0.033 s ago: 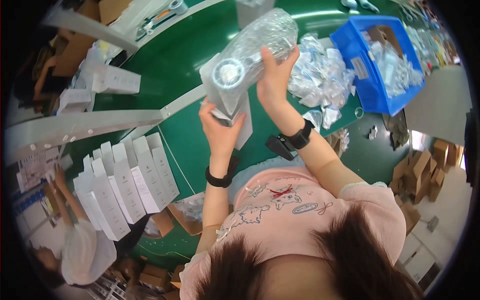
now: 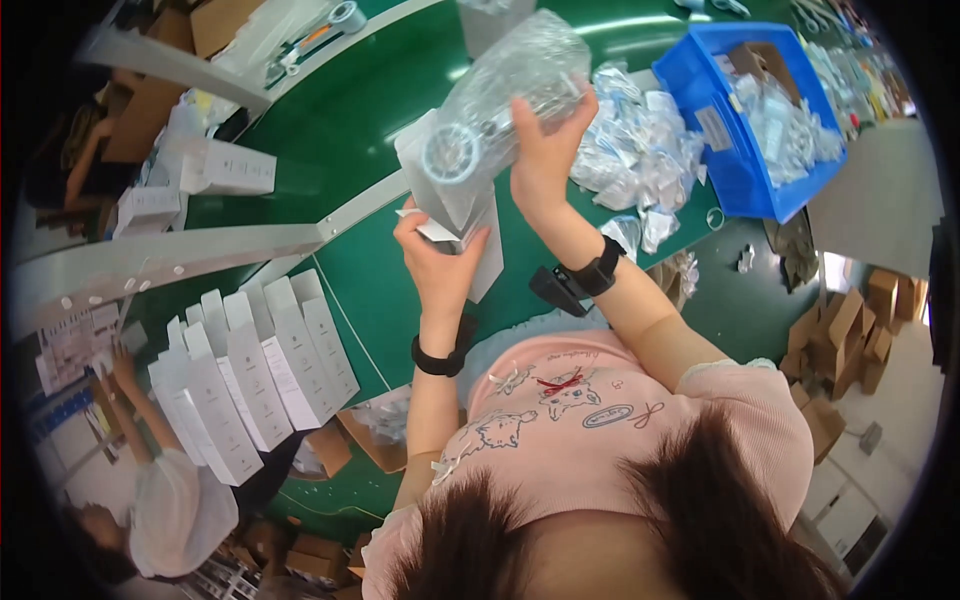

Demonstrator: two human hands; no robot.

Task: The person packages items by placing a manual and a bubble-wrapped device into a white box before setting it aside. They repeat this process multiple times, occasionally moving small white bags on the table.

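In my right hand is a cylinder-shaped thing in clear bubble wrap, tilted, its ring-shaped pale end toward the lower left. The fingers are spread along the wrap's right side and the thumb lies on top. My left hand grips a white carton with raised flaps, just below the ring end. The wrapped thing overlaps the carton's top; how far it is inside cannot be made out.
Several white cartons stand in a row at the left, near a metal frame bar. Small clear packets lie heaped beside a blue bin at the right. A co-worker is at the lower left.
The wrapped thing and my right hand have shifted slightly left and up. A white flap now shows more clearly by my left thumb.
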